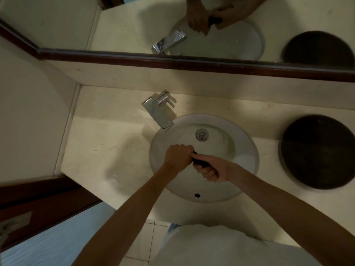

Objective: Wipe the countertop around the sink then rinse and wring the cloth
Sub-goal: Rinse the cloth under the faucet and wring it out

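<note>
Over the round white sink (244, 150) both my hands grip a dark cloth (199, 162) bunched into a tight roll. My left hand (177, 156) is a closed fist around its left end. My right hand (210, 168) closes around its right end. Only a short dark strip of cloth shows between the two fists. The cream countertop (107, 143) surrounds the sink. A chrome faucet (158, 112) stands at the back left, its spout over the bowl's rim; I see no water running from it.
A dark round tray or plate (317, 151) rests on the counter to the right. A mirror (134, 22) with a dark wooden frame runs along the back wall. A wall closes the left side, and a dark door (28, 204) stands at lower left.
</note>
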Motion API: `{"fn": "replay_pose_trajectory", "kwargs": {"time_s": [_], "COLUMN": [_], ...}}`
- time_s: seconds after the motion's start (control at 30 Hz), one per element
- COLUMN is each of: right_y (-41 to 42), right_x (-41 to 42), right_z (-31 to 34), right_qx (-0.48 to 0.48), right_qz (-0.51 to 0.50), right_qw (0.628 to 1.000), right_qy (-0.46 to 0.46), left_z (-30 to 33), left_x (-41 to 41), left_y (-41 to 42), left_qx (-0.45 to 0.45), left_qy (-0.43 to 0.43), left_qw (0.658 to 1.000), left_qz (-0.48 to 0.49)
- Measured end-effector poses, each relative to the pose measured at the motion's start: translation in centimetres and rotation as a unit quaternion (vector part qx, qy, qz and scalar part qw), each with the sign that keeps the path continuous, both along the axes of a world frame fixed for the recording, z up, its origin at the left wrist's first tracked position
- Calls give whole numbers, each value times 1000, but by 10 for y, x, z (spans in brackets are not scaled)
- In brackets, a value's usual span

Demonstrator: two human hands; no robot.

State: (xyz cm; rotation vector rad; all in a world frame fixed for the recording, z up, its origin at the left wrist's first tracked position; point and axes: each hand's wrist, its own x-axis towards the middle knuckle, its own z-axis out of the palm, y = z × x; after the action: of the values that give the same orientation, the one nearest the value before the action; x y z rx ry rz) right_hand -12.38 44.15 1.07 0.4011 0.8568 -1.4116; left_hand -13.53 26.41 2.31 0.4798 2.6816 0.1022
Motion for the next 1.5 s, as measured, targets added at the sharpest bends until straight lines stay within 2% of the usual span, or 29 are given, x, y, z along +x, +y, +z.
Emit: {"fn": "replay_pose_trajectory", "kwargs": {"time_s": [0.1, 0.17, 0.23, 0.3, 0.37, 0.43, 0.47, 0.6, 0.67, 0.7, 0.73, 0.77, 0.83, 0.87, 0.9, 0.97, 1.0, 1.07, 1.13, 1.17, 1.23, 1.33, 1.4, 1.5], "right_y": [7, 12, 16, 20, 23, 22, 20, 13, 11, 10, 10, 11, 16, 17, 15, 7, 2, -3, 1, 4, 9, 7, 3, -2], "right_x": [-11, -23, -34, -44, -50, -51, -50, -48, -49, -48, -47, -48, -51, -50, -47, -42, -41, -43, -43, -40, -26, -3, 7, 11], "right_z": [7, 16, 23, 30, 37, 37, 38, 49, 54, 55, 55, 55, 52, 51, 51, 52, 51, 52, 52, 49, 38, 19, 16, 22], "right_qx": [76, 142, 191, 205, 191, 152, 133, 96, 84, 73, 57, 47, 39, 49, 79, 145, 155, 143, 107, 78, 10, -80, -106, -41], "right_qz": [17, 68, 150, 211, 255, 260, 251, 160, 130, 118, 112, 115, 146, 170, 202, 281, 302, 311, 292, 260, 165, 42, -5, -34], "right_qw": [988, 941, 836, 716, 587, 417, 356, 188, 155, 152, 149, 147, 170, 213, 286, 485, 588, 749, 878, 928, 982, 996, 993, 999], "right_qy": [133, 301, 492, 633, 744, 858, 890, 964, 976, 979, 981, 981, 974, 961, 933, 815, 734, 567, 364, 256, 91, -26, -49, -6], "left_z": [0, 5, 22, 45, 57, 64, 66, 71, 78, 81, 84, 85, 83, 80, 76, 65, 60, 52, 42, 38, 30, 26, 22, 14], "left_x": [-6, -11, -17, -24, -33, -37, -36, -7, 12, 19, 23, 24, 20, 18, 17, 16, 15, 13, 12, 13, 14, 12, 13, 16], "left_y": [1, -7, -16, -25, -38, -47, -49, -26, -11, -6, -4, -3, -4, -5, -6, -6, -7, -7, -8, -8, -7, -9, -8, -11], "left_qx": [15, 68, 135, 230, 294, 338, 356, 418, 457, 469, 468, 448, 359, 309, 268, 178, 130, 76, 70, 79, 110, 109, 102, 102], "left_qy": [-42, -110, -265, -387, -433, -459, -487, -586, -631, -637, -626, -591, -477, -411, -340, -186, -118, -38, -18, -10, 26, 60, 70, 65], "left_qw": [998, 991, 955, 889, 838, 802, 774, 660, 573, 551, 561, 611, 756, 817, 866, 948, 974, 994, 997, 997, 994, 992, 992, 993], "left_qz": [39, 37, 13, 88, 152, 180, 191, 215, 255, 266, 273, 277, 267, 260, 248, 189, 145, 70, 26, 11, -13, -31, -22, 10]}}
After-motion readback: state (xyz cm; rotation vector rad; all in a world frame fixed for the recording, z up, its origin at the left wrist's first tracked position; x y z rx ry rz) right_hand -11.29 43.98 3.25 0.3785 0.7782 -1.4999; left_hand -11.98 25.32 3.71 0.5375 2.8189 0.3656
